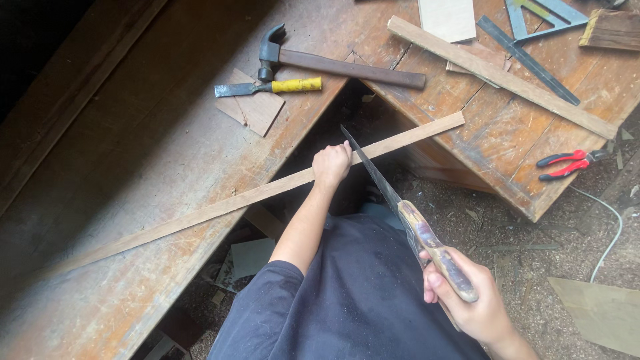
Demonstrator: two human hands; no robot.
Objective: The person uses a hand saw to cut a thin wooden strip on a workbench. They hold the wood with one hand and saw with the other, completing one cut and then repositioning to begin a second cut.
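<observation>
Across the gap between the two workbenches (133, 160) lies a long wood strip (220, 203), and your left hand (331, 165) is wrapped tight around it over the gap. Your right hand (467, 297) is closed on the saw (400, 203) handle, blade meeting the strip just beside that hand. Hammer (333, 63) and yellow-handled chisel (270, 87) lie near the bench's inner edge.

No packages, labels, signs or screens anywhere in this shot, just bare wood and plain hand tools, nothing printed or boxed up that I can spot.
</observation>
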